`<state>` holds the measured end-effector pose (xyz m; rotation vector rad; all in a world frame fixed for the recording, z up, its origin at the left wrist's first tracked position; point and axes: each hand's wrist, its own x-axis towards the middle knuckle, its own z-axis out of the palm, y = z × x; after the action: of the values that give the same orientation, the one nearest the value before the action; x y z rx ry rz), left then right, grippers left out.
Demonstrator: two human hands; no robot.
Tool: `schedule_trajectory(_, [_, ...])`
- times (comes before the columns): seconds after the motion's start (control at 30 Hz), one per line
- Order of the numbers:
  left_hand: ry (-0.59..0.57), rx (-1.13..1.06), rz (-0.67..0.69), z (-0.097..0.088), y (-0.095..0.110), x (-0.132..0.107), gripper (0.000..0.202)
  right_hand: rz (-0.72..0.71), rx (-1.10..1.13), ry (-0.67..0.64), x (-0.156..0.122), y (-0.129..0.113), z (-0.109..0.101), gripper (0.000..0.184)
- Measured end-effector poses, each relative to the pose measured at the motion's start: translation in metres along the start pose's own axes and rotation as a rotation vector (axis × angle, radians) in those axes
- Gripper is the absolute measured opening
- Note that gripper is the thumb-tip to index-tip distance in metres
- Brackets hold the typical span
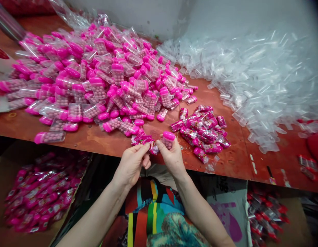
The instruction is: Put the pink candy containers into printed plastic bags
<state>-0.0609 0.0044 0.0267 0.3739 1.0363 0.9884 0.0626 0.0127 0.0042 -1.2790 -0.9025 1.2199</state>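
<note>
Red-brown table [93, 137] loaded with pink bottles [98, 91], both hands occupied at its front edge.
Pink wrapper [143, 139] is pinched between thumb and finger of the left hand [131, 166], other fingers curled in loosely. One capped bottle [168, 139] is gripped, cap up, in the mostly closed right hand [173, 157], its thumb right by the wrapper; can't be told if that's touching. Shiny packets [206, 132] are heaped just to the right, clear tubes [251, 89] spread beyond.
</note>
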Motion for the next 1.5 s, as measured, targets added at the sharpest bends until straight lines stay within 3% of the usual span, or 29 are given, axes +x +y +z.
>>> schedule_trajectory(0.2, [0.152, -0.099, 0.107, -0.002, 0.004, 0.003, 0.028, 0.167, 0.26, -0.172, -0.007, -0.007, -0.018, 0.014])
schedule_trajectory(0.37, [0.186, -0.176, 0.111, 0.001, 0.003, 0.006, 0.031, 0.235, 0.199, -0.275, -0.03, -0.011, -0.019, 0.019])
schedule_trajectory(0.5, [0.146, -0.17, 0.098, 0.006, -0.001, 0.006, 0.029, 0.227, 0.204, -0.213, -0.036, -0.006, -0.01, 0.023])
schedule_trajectory(0.67, [0.09, -0.13, 0.069, 0.009, -0.003, 0.004, 0.032, 0.292, 0.223, -0.239, -0.038, -0.003, -0.008, 0.027])
schedule_trajectory(0.9, [-0.04, -0.05, 0.001, 0.007, -0.002, 0.003, 0.031, 0.243, 0.215, -0.241, -0.037, -0.004, -0.01, 0.044])
schedule_trajectory(1.0, [-0.105, -0.07, -0.08, 0.005, -0.002, 0.004, 0.022, 0.159, 0.064, -0.237, -0.037, -0.003, -0.013, 0.046])
schedule_trajectory(1.13, [-0.159, -0.116, -0.186, 0.005, -0.004, 0.004, 0.027, 0.008, -0.268, -0.222, -0.041, 0.001, -0.019, 0.053])
schedule_trajectory(1.23, [-0.208, -0.119, -0.227, 0.004, -0.004, 0.003, 0.028, -0.053, -0.363, -0.186, -0.043, 0.0, -0.02, 0.054])
schedule_trajectory(1.43, [-0.296, -0.089, -0.261, -0.004, 0.0, 0.002, 0.025, 0.252, 0.115, -0.243, -0.04, -0.015, -0.011, 0.043])
schedule_trajectory(1.5, [-0.308, -0.071, -0.252, -0.005, 0.0, 0.0, 0.026, 0.282, 0.165, -0.256, -0.039, -0.016, -0.01, 0.042])
